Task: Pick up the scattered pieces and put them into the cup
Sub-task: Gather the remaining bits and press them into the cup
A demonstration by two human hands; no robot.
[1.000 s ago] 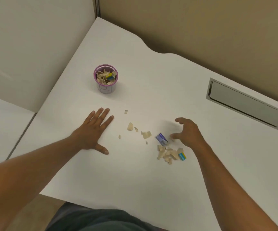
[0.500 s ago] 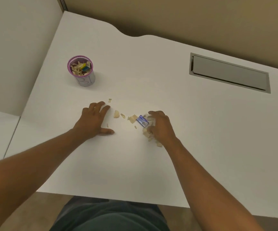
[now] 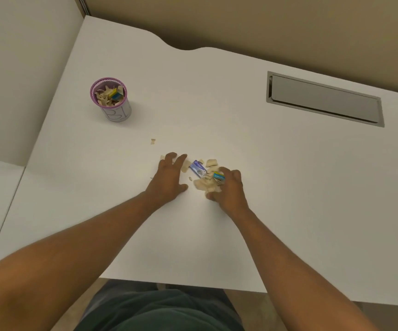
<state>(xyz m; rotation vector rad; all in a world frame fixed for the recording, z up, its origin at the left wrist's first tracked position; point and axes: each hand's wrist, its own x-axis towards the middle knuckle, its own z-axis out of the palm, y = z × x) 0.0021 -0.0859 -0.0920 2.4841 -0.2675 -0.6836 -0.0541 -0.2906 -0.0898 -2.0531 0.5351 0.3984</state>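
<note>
Setting: a white desk [image 3: 241, 115] seen from above, a person seated at its near edge with both bare forearms stretched over it.
Cup: a small cup [image 3: 115, 103] with a purple rim stands upright toward the far left of the desk, well apart from both hands; tan scraps and a yellow-and-blue bit show inside it.
Scattered pieces: a cluster of tan pieces [image 3: 204, 183] lies between the two hands, with a blue-and-white wrapper [image 3: 198, 168] on top and a teal-and-yellow piece [image 3: 218, 176] at the right hand's fingers.
Stray piece: one tan fragment [image 3: 153, 141] lies alone, between the cluster and the cup.
Left hand [image 3: 169, 177]: palm down on the desk, fingers spread, grasping nothing, just beside the cluster.
Right hand [image 3: 229, 189]: fingers curled around the edge of the pile, touching it; whether anything is truly gripped cannot be told.
Desk fitting: a grey rectangular cable hatch [image 3: 324, 99] sits closed at the far right.
</note>
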